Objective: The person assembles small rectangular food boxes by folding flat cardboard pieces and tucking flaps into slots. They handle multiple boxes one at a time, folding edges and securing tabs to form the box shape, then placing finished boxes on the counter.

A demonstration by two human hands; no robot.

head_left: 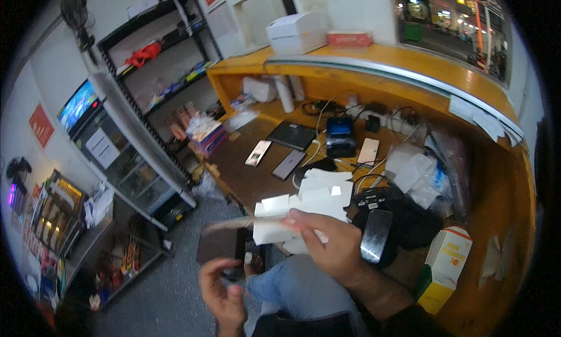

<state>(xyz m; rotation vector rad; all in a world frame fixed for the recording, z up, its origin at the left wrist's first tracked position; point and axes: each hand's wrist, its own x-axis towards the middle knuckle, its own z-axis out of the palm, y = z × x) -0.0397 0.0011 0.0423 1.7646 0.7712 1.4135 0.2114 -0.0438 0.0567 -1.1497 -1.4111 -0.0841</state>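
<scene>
My right hand (334, 242) pinches one end of a thin pale strip (239, 223), which points left and is smeared by motion. Its exact kind cannot be made out. Below that strip my left hand (223, 293) is raised, fingers curved and thumb apart, with nothing visible in it. Just beyond the right hand, unfolded white card (324, 191) with flaps lies at the desk's front edge. A dark brown block-shaped thing (219, 245) shows behind the left hand, low over the floor. To the right of my right hand lies a dark-screened phone (376, 236).
The wooden desk (242, 173) carries several phones, a black laptop (292, 135), a blue-black device (340, 136) and tangled cables. Plastic bags (418, 173) and a yellow-white carton (446, 267) stand at right. A glass-door fridge (131, 156) and a shelf rack (163, 62) stand left.
</scene>
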